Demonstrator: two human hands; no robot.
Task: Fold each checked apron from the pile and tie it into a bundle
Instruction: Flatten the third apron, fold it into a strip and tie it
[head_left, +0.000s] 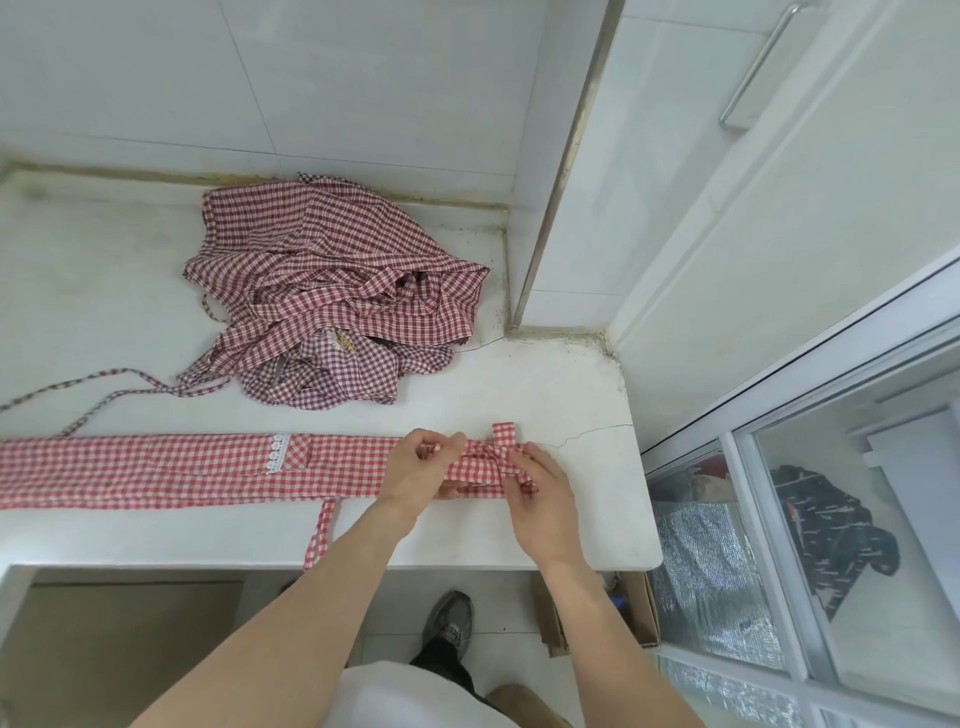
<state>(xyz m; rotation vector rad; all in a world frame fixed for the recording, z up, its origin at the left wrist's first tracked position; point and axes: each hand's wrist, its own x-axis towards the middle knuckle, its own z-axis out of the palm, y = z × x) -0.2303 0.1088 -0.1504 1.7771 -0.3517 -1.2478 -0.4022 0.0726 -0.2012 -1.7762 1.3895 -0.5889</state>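
A red-and-white checked apron (156, 470) lies folded into a long narrow band along the front of the white counter (571, 395); a lace trim shows on it near the middle. My left hand (423, 470) grips the band's right end. My right hand (537, 486) pinches a checked strap (503, 436) that crosses that end, with a short loop of it sticking up. Another strap (319, 530) hangs over the counter's front edge. A pile of crumpled checked aprons (332, 291) sits further back on the counter.
Thin ties (78, 387) trail left from the pile. A tiled wall stands behind the counter and a white column at the right. A sliding glass window is at the far right. Below, a cardboard box (634, 608) and my shoe (449, 618) are on the floor.
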